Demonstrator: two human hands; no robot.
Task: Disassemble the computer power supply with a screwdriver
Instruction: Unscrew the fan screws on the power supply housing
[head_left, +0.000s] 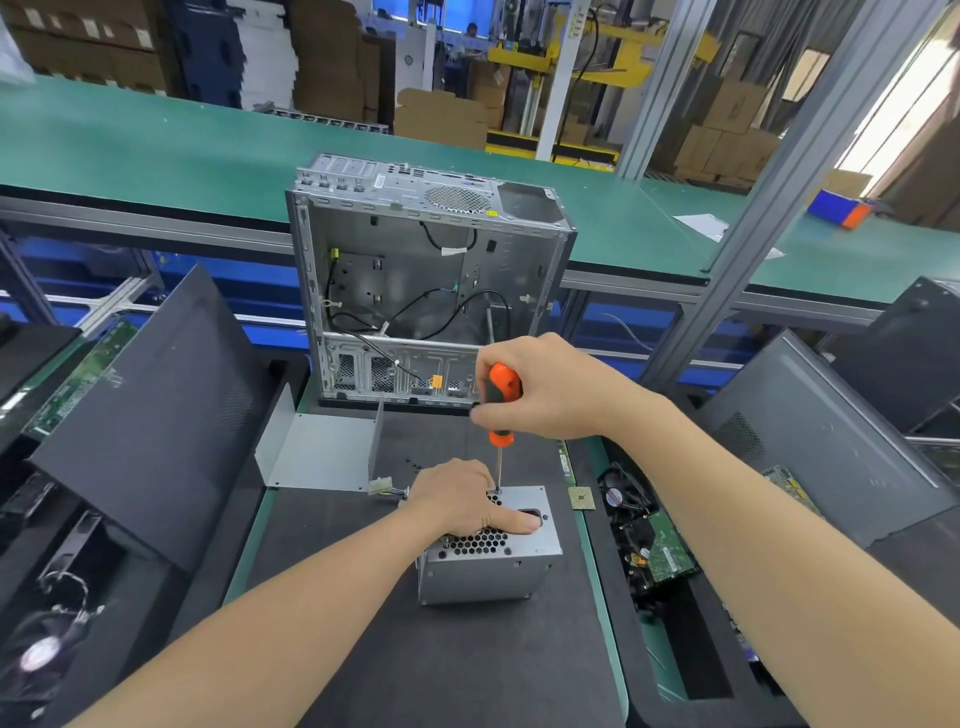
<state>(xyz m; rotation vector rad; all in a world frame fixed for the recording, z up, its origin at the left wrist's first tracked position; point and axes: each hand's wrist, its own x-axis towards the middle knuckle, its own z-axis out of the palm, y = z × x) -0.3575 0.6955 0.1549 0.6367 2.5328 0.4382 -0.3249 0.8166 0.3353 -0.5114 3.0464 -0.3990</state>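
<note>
Head view, nearest to farthest. The worktop (467, 670), covered by a dark mat, carries the power supply (488, 571), a bare metal box that stands near the middle of the mat with its honeycomb vent grille facing up. The left hand (460, 501) lies on top of the box; its grip clasps the unit, thumb flat along the top face beside the socket opening, fingers bent down past the far edge with their tips hidden. The right hand (553, 392) is held above it; its grip is wrapped tight round the orange-and-black handle of the screwdriver (503, 400), which stands nearly upright, its tip set at the far edge of the top face, just beside the left hand's knuckles. A white connector (381, 486) on a short bundle of wires shows just left of the left hand; behind it lies a bent sheet-metal cover (317, 452). To the right of the mat are a small square chip (581, 498), a fan (621, 493) and a green circuit board (667, 556); a grey case panel (821, 441) leans beyond them. At left a black side panel (150, 415) leans against other parts. At the far edge of the mat stands an open computer case (415, 270), loose black cables inside; behind it runs a green conveyor belt (156, 145), then stacked cardboard boxes (441, 117).
</note>
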